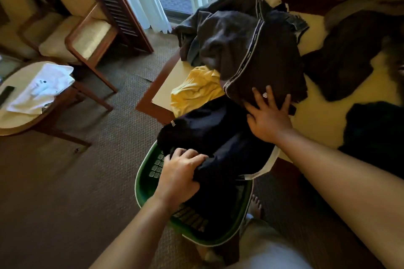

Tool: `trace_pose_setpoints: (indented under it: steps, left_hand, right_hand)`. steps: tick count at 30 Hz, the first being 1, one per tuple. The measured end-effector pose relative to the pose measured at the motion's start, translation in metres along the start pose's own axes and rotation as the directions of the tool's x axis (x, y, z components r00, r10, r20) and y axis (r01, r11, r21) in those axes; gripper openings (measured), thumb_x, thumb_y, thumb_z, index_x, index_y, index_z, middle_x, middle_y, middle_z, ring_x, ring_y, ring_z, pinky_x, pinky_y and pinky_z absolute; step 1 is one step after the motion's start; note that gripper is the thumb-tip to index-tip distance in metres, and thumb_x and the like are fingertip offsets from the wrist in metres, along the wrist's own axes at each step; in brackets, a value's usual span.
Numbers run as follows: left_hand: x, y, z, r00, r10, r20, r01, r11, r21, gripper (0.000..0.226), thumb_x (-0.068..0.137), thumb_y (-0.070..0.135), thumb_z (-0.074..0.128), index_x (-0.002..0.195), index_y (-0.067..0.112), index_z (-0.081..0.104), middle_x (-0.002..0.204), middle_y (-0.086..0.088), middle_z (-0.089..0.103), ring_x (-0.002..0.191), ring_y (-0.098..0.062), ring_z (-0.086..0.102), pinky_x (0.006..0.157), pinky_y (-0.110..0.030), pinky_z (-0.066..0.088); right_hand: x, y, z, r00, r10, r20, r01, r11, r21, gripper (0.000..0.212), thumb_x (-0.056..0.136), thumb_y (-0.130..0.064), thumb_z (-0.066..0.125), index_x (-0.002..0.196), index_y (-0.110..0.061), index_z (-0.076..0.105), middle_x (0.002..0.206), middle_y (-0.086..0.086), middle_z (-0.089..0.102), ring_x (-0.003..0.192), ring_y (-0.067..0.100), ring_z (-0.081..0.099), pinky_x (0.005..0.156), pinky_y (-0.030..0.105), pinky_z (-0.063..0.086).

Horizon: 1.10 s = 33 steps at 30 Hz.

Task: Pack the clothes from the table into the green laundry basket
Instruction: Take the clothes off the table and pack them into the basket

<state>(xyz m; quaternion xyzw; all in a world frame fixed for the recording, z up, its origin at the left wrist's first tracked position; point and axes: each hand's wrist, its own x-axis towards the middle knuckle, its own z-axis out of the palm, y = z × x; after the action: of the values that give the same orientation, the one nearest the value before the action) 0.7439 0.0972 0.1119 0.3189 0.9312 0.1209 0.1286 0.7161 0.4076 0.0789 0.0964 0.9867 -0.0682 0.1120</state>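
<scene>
The green laundry basket (146, 178) stands on the carpet against the table's near corner. A black garment (215, 135) hangs from the table edge into the basket. My left hand (178, 173) presses down on it inside the basket, fingers curled into the cloth. My right hand (269, 114) lies flat with spread fingers on a dark brown garment with a striped trim (258, 67) that tops the pile of dark clothes (225, 35) on the table (166, 89). A yellow garment (196, 89) lies crumpled beside the pile.
More dark clothes (341, 67) lie on the table's right part. A round side table (19, 120) with a white towel (43, 87) stands at the left, wooden chairs (87, 43) behind it. My bare foot (255, 204) shows beside the basket.
</scene>
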Motion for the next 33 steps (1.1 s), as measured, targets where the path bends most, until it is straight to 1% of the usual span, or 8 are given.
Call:
trace_pose_setpoints:
  steps: [4, 8, 15, 18, 20, 23, 28, 33]
  left_hand:
    - [-0.017, -0.007, -0.010, 0.993, 0.108, -0.042, -0.111, 0.991, -0.073, 0.070, 0.055, 0.024, 0.052, 0.122, 0.035, 0.069, 0.115, 0.014, 0.064, 0.107, -0.024, 0.055, 0.082, -0.050, 0.051]
    - [-0.040, -0.017, -0.021, 0.955, 0.245, -0.166, -0.270, 0.952, -0.148, 0.068, 0.056, 0.024, 0.049, 0.121, 0.031, 0.067, 0.115, 0.010, 0.063, 0.109, -0.024, 0.056, 0.084, -0.051, 0.052]
    - [-0.049, -0.030, -0.036, 0.923, 0.225, -0.311, -0.248, 0.968, -0.036, 0.069, 0.050, 0.009, 0.062, 0.117, 0.019, 0.074, 0.116, 0.002, 0.065, 0.114, -0.032, 0.055, 0.089, -0.056, 0.048]
    - [-0.040, -0.031, -0.040, 0.927, 0.182, -0.327, -0.204, 0.978, -0.034, 0.068, 0.054, 0.008, 0.062, 0.120, 0.019, 0.073, 0.119, 0.001, 0.064, 0.118, -0.033, 0.054, 0.094, -0.056, 0.045]
    - [-0.036, -0.028, -0.039, 0.940, 0.168, -0.298, -0.183, 0.983, -0.023, 0.070, 0.055, 0.009, 0.062, 0.122, 0.020, 0.072, 0.122, 0.000, 0.063, 0.121, -0.034, 0.054, 0.093, -0.056, 0.046]
    - [-0.035, -0.031, -0.035, 0.955, 0.065, -0.290, -0.090, 0.993, -0.075, 0.073, 0.056, 0.011, 0.059, 0.128, 0.022, 0.068, 0.130, -0.003, 0.059, 0.124, -0.035, 0.050, 0.093, -0.059, 0.047]
    - [-0.038, -0.046, -0.025, 0.948, -0.113, -0.299, 0.048, 0.975, -0.215, 0.072, 0.064, 0.009, 0.054, 0.134, 0.022, 0.061, 0.135, -0.005, 0.054, 0.125, -0.036, 0.046, 0.096, -0.065, 0.047]
    - [-0.045, -0.044, -0.016, 0.943, -0.157, -0.294, 0.065, 0.952, -0.300, 0.067, 0.068, 0.003, 0.055, 0.133, 0.020, 0.060, 0.132, -0.005, 0.054, 0.120, -0.037, 0.047, 0.096, -0.059, 0.049]
  right_hand:
    - [-0.033, -0.010, 0.013, 0.997, 0.019, -0.078, -0.013, 0.997, 0.080, 0.050, 0.100, -0.046, 0.035, 0.150, -0.045, 0.032, 0.169, -0.002, -0.001, 0.155, 0.031, -0.009, 0.109, 0.081, 0.001]
    - [-0.066, -0.026, 0.021, 0.853, -0.332, -0.403, 0.349, 0.936, -0.032, 0.051, 0.102, -0.048, 0.037, 0.149, -0.029, 0.046, 0.162, 0.002, 0.033, 0.153, 0.028, 0.020, 0.117, 0.069, 0.011]
    - [-0.087, -0.025, 0.034, 0.942, -0.323, 0.092, 0.334, 0.932, -0.144, 0.102, 0.083, -0.086, 0.037, 0.157, -0.040, -0.016, 0.167, -0.014, -0.004, 0.154, 0.019, -0.015, 0.117, 0.066, -0.011]
    - [-0.095, -0.031, 0.029, 0.972, -0.223, 0.071, 0.234, 0.926, -0.297, 0.105, 0.080, -0.065, 0.066, 0.161, -0.031, 0.009, 0.162, -0.010, 0.026, 0.153, 0.032, 0.009, 0.115, 0.070, -0.001]
    - [-0.100, -0.041, 0.029, 0.984, -0.168, -0.066, 0.140, 0.940, -0.310, 0.068, 0.082, -0.038, 0.073, 0.145, -0.026, 0.050, 0.136, -0.002, 0.054, 0.142, 0.034, 0.031, 0.116, 0.069, 0.008]
    - [-0.105, -0.051, 0.028, 0.949, -0.089, -0.304, 0.035, 0.983, -0.178, 0.027, 0.077, -0.017, 0.074, 0.104, -0.018, 0.074, 0.104, 0.003, 0.066, 0.119, 0.035, 0.053, 0.114, 0.062, 0.022]
    - [-0.139, -0.089, -0.008, 0.729, -0.066, -0.681, 0.239, 0.957, 0.163, 0.034, 0.082, -0.039, 0.062, 0.102, -0.011, 0.066, 0.095, 0.006, 0.061, 0.094, 0.029, 0.058, 0.095, 0.047, 0.043]
    - [-0.182, -0.145, 0.009, 0.809, 0.037, -0.587, 0.327, 0.801, 0.501, 0.030, 0.085, -0.035, 0.060, 0.106, -0.013, 0.062, 0.098, 0.002, 0.063, 0.083, 0.026, 0.065, 0.067, 0.038, 0.051]
